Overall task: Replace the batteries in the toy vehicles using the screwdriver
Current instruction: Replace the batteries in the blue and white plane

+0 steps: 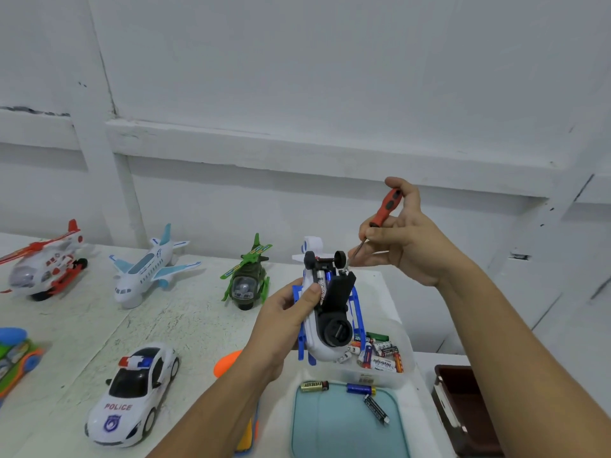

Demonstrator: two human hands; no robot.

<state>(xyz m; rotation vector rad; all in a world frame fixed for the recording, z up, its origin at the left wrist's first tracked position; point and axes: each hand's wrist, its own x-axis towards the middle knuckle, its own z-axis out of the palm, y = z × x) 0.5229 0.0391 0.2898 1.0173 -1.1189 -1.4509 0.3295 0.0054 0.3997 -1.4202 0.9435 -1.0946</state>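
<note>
At 6 o'clock a pale teal plastic tray carries three loose batteries. Just above, at centre, the left grip wraps round an upturned white-and-blue toy helicopter, its black battery cover lifted and cells showing inside. At 2 o'clock the right grip pinches a red-handled screwdriver, tip at the cover's edge. This toy looks mid-swap; whether its cells are fresh I cannot tell. The white police car at 8 o'clock looks not yet done.

White scuffed table with red helicopter, airplane, green helicopter, police car, teal tray, battery tub
</note>
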